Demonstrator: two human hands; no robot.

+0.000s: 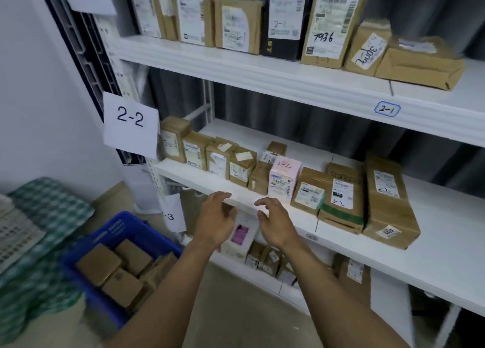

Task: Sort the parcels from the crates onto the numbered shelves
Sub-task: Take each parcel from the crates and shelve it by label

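Left hand (214,216) and right hand (275,223) empty, fingers loosely spread | blue crate (118,224) at 8 o'clock | pick one parcel (98,263), read its number first.

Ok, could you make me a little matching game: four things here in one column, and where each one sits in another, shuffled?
Things:
1 pink box
2 crate
3 7936 box
4 2-2 sign

Places:
A low on the left
B top shelf
C middle shelf
D hanging on the left post

Pairs: 1-C, 2-A, 3-B, 4-D.
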